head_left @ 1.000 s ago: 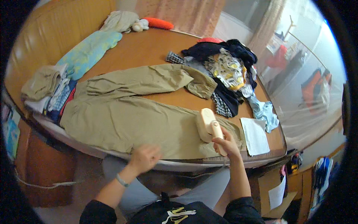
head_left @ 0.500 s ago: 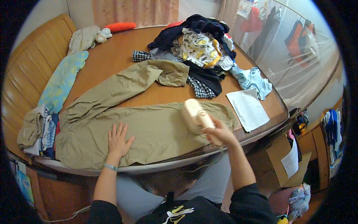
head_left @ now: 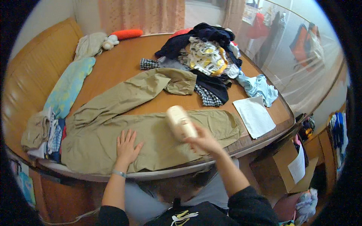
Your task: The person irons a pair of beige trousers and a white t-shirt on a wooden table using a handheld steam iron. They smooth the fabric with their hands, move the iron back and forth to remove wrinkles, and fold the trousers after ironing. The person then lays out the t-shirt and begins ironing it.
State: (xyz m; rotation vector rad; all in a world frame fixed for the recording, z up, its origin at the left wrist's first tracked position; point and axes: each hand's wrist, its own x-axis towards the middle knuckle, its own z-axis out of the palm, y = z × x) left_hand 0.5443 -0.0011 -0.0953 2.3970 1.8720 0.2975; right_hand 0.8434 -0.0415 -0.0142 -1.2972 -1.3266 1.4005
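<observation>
Khaki trousers [head_left: 113,124] lie spread flat across a round wooden table [head_left: 124,64], one leg angled toward the far side. My left hand [head_left: 126,147] rests palm down with fingers spread on the near trouser leg. My right hand [head_left: 205,141] grips the handle of a cream lint roller [head_left: 180,122], its head on the same trouser leg to the right of my left hand.
A heap of mixed clothes [head_left: 203,56] sits at the far right of the table, with a light blue garment [head_left: 258,86] and a folded white cloth [head_left: 254,116] nearer. Folded clothes [head_left: 43,132] stack at the left edge. A cardboard box [head_left: 290,165] stands on the floor at right.
My left hand has shifted right along the trouser leg and lies flat. My right hand has carried the lint roller leftward over the fabric. The view has tilted.
</observation>
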